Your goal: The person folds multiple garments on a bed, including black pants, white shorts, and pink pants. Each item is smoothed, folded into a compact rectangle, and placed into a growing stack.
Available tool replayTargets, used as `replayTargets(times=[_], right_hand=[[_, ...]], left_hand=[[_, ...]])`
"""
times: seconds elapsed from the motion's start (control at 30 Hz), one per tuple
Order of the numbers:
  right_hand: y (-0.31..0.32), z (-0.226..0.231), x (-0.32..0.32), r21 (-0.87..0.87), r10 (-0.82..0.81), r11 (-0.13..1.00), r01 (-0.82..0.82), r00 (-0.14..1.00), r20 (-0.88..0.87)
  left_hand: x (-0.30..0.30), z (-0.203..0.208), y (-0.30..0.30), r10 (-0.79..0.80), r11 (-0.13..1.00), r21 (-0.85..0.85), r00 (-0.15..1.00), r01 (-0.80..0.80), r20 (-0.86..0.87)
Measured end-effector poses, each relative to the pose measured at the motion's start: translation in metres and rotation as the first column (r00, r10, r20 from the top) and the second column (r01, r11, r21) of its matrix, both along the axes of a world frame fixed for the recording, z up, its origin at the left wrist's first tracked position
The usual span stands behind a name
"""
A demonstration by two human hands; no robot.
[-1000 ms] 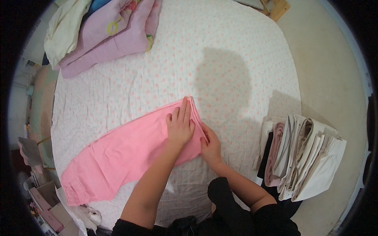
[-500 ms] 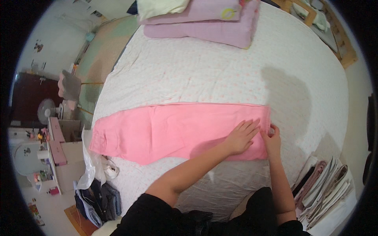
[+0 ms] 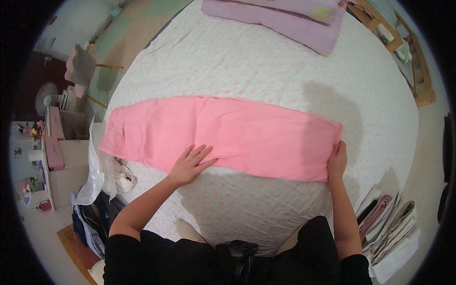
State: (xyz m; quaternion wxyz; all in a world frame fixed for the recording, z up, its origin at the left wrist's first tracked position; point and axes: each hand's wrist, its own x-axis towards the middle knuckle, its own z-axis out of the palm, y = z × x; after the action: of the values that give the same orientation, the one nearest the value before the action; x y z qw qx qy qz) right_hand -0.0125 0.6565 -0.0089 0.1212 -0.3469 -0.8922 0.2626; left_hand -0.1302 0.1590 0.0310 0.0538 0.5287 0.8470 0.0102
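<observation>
A pair of pink trousers (image 3: 266,133), folded lengthwise, lies across the bed with the waist end at the left and the leg hems at the right. My left hand (image 3: 189,167) rests on the near edge of the cloth around its middle, palm down with the fingers spread. At the right end, my right hand (image 3: 337,161) has its fingers closed round the hem edge. Part of those fingers is hidden by the hand itself.
The bed (image 3: 266,66) has a pale dotted cover. Folded purple bedding (image 3: 285,23) sits at its far side. Several folded garments (image 3: 392,228) stand at the near right. A clear plastic bag (image 3: 95,164) and dark clothes (image 3: 97,213) are at the left, with a fan (image 3: 46,97) beyond.
My left hand has moved left from near the hem to the trousers' middle. The right hand stays at the hem end, now gripping its edge. The view has shifted.
</observation>
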Motion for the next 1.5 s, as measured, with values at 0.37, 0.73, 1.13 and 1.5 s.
replayTargets(times=[0.37,0.73,1.13,1.5], right_hand=[[0.002,-0.001,-0.002,0.125,0.069,0.989,-0.076,0.996,0.065],[-0.001,-0.003,0.0,0.174,0.037,0.984,-0.041,0.999,0.025],[-0.002,-0.001,-0.002,0.141,0.002,0.99,-0.004,1.0,0.014],[-0.002,-0.001,0.0,0.098,0.001,0.995,-0.001,1.0,0.005]], left_hand=[[-0.046,-0.009,-0.088,0.264,0.92,0.219,0.926,-0.326,0.272],[-0.028,0.025,-0.056,0.301,0.936,0.094,0.911,-0.339,0.283],[-0.13,-0.007,0.046,0.488,0.761,0.432,0.866,-0.484,0.11],[-0.154,-0.001,0.064,0.36,0.791,0.497,0.928,-0.356,0.093]])
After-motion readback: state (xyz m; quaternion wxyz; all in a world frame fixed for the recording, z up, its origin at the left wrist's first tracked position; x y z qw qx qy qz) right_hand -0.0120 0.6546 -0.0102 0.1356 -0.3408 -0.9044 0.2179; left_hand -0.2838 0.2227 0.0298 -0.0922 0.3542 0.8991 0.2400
